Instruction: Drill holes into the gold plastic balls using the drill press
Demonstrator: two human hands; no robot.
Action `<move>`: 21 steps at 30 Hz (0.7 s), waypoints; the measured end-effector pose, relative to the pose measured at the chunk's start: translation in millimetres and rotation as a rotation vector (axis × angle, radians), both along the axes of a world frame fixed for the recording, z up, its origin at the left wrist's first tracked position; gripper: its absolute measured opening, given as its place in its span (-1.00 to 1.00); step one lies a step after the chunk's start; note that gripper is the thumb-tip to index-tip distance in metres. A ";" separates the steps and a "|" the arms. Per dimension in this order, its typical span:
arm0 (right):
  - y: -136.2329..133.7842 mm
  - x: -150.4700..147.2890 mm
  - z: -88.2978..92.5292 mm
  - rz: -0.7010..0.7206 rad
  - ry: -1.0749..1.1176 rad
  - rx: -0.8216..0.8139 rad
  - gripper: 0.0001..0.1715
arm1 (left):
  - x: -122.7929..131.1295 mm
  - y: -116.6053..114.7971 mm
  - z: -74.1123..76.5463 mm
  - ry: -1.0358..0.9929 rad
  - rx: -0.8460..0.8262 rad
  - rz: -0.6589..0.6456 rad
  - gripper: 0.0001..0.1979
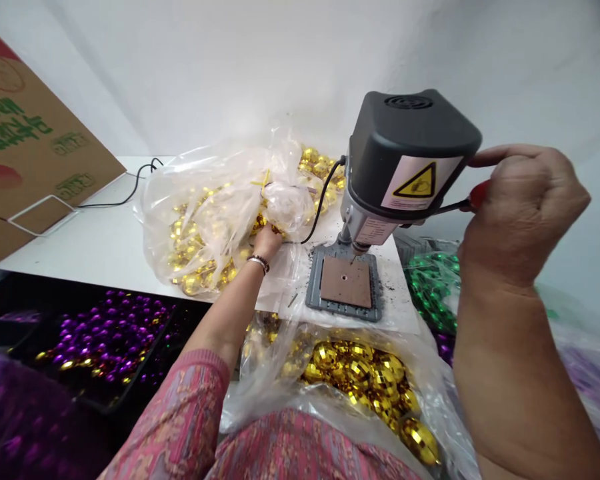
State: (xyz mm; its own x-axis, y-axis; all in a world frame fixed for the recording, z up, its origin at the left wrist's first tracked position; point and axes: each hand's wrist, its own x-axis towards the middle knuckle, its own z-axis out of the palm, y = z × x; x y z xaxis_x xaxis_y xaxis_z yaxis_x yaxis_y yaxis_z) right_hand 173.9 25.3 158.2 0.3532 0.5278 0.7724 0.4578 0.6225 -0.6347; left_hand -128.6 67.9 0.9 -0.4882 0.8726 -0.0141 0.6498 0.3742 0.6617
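A small dark grey drill press (pixel 415 133) stands on the white table, with a yellow warning label on its head. My right hand (pixel 523 213) is closed around the red knob (pixel 478 193) at the end of its feed lever (pixel 453 207). Below the drill bit, a brown square board (pixel 346 283) with one small hole lies on the metal base (pixel 316 293). To the left, my left hand (pixel 269 240) reaches into the opening of a clear plastic bag (pixel 155 220) of shiny gold balls (pixel 195 250). Its fingertips are hidden among the balls and plastic.
Another bag of faceted gold balls (pixel 357 370) sits at the table's front edge, against my body. Purple beads (pixel 107 333) fill a black tray at lower left. A cardboard box (pixel 35 153) stands far left, green balls (pixel 433 287) lie at right, and a black cord (pixel 324 200) hangs beside the drill.
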 end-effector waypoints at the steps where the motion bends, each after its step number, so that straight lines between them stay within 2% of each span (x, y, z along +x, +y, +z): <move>1: -0.9 -0.3 0.1 -0.005 -0.005 -0.001 -0.56 | -1.1 6.1 -4.8 0.029 -0.012 -0.051 -0.52; 3: -2.8 -1.1 0.4 -0.016 -0.014 -0.015 -0.55 | 0.2 14.4 -13.9 0.090 -0.032 -0.134 -0.47; 6: -5.2 -2.2 1.1 -0.012 -0.012 -0.026 -0.56 | 3.6 16.8 -20.6 0.124 -0.023 -0.126 -0.48; 8: -6.5 -2.4 1.5 0.006 0.001 -0.028 -0.56 | 4.4 9.4 -17.5 0.118 0.023 -0.084 -0.51; 11: -8.2 -2.7 2.2 0.039 0.015 -0.037 -0.56 | 4.0 -17.6 -2.8 0.013 0.122 -0.094 -0.54; 13: -9.3 -2.8 2.1 0.054 0.018 -0.039 -0.56 | 5.3 -42.7 8.6 -0.261 0.157 -0.163 -0.54; 17: -10.3 -2.3 0.2 0.069 0.029 -0.031 -0.58 | 17.9 -85.1 18.4 -1.083 0.073 -0.306 -0.41; 19: -9.3 -1.8 0.2 0.068 0.024 -0.038 -0.60 | 28.5 -94.6 15.1 -1.318 -0.001 -0.375 -0.40; 21: -5.9 -1.6 2.7 0.065 0.027 -0.059 -0.61 | 40.0 -97.2 9.0 -1.449 -0.054 -0.404 -0.42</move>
State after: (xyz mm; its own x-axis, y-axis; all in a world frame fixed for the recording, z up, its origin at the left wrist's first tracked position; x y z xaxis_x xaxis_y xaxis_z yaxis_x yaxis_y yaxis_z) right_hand 172.3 19.4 161.0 0.3368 0.5945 0.7302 0.3998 0.6118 -0.6825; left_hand -88.7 -29.3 9.8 0.2425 0.9240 -0.2956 -0.4737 0.3787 0.7951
